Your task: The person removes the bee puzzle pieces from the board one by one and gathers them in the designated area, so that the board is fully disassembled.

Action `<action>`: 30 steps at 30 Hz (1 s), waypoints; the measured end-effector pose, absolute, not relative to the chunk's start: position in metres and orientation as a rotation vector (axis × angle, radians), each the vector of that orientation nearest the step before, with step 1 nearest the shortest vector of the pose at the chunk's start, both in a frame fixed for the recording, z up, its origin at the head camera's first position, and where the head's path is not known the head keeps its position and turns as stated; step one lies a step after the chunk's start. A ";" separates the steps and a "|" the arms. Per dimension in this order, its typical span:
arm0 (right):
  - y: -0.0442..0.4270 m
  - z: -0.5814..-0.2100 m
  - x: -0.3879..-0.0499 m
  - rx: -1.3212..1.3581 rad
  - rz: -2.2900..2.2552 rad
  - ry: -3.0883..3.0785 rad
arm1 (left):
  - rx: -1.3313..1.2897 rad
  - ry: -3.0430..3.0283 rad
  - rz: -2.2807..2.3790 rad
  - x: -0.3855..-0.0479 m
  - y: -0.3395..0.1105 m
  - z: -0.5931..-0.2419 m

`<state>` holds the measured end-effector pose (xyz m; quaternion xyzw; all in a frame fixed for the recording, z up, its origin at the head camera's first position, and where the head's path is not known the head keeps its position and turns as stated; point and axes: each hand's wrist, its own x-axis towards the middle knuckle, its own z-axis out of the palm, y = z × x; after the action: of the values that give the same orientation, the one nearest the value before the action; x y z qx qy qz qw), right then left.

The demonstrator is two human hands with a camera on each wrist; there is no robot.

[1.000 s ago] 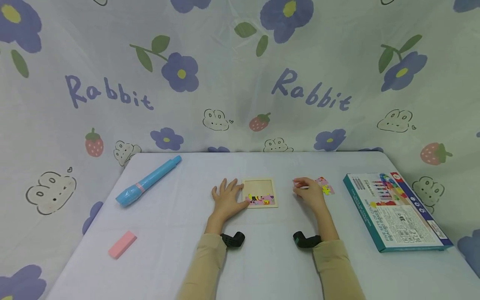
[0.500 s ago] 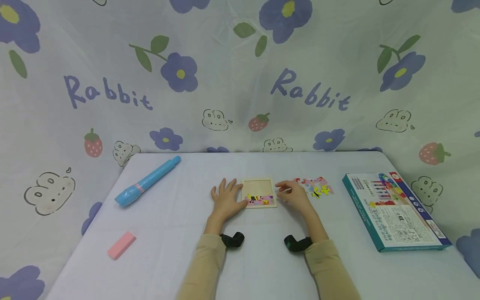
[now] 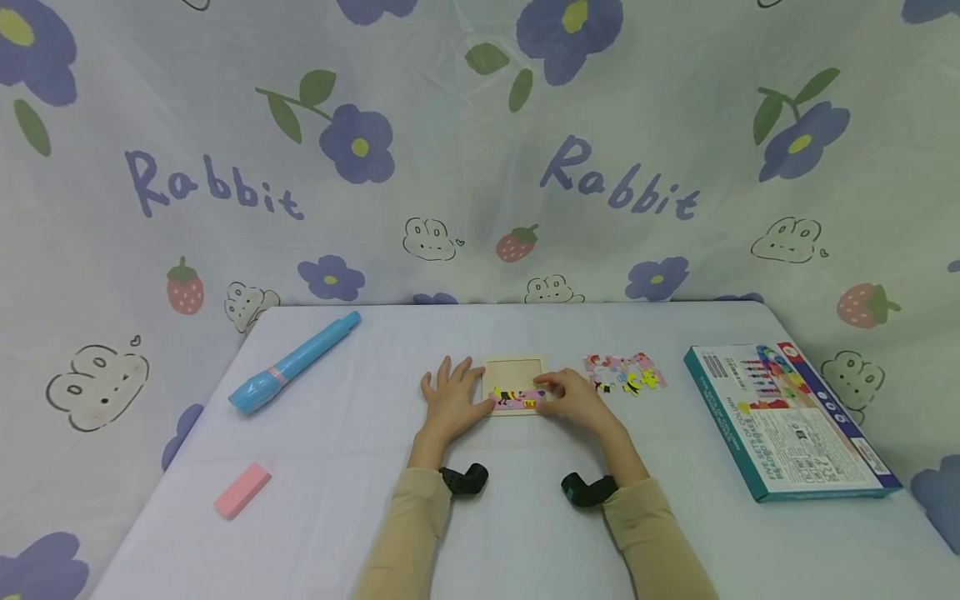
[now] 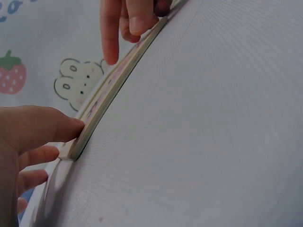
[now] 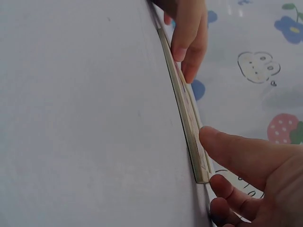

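A shallow wooden puzzle tray (image 3: 513, 373) lies on the table, with a strip of pink, yellow and black puzzle pieces (image 3: 513, 399) along its near side. My left hand (image 3: 450, 404) spreads its fingers at the tray's left, the thumb touching that edge. At the opposite side is my right hand (image 3: 576, 402), thumb and forefinger apart over the right edge. No piece shows between those fingers. In the left wrist view, the right forefinger (image 4: 110, 38) points down at the tray. The right thumb (image 5: 213, 139) touches the tray's rim in the right wrist view.
Loose puzzle pieces (image 3: 626, 372) lie right of the tray. Farther right is a flat boxed set (image 3: 795, 425). A blue tube-like object (image 3: 296, 362) and a pink block (image 3: 242, 492) lie on the left. A printed curtain (image 3: 465, 167) hangs behind the table.
My right hand has moved left from the loose pieces to the tray's right edge, uncovering more of those pieces. My left hand has stayed at the tray.
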<state>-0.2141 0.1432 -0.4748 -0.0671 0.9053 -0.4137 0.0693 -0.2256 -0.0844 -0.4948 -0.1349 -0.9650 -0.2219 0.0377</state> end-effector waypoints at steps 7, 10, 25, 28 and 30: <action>0.142 -0.477 -0.215 -0.212 -1.142 2.755 | -0.370 -2.969 -0.658 -0.225 -0.080 -0.493; 0.141 -0.477 -0.216 -0.213 -1.139 2.764 | -0.340 -2.970 -0.628 -0.225 -0.073 -0.494; 0.141 -0.474 -0.214 -0.215 -1.417 2.672 | -0.256 -2.984 -0.615 -0.222 -0.058 -0.497; 0.143 -0.473 -0.214 -0.194 -1.468 2.619 | -0.256 -2.986 -0.619 -0.222 -0.058 -0.497; 0.147 -0.472 -0.215 -0.174 -1.502 2.598 | -0.257 -2.985 -0.618 -0.222 -0.058 -0.497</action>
<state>-0.2150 0.1465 -0.4722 -0.0578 0.8623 -0.4985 0.0678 -0.2217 -0.0578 -0.4972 -0.0839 -0.9749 -0.2018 0.0412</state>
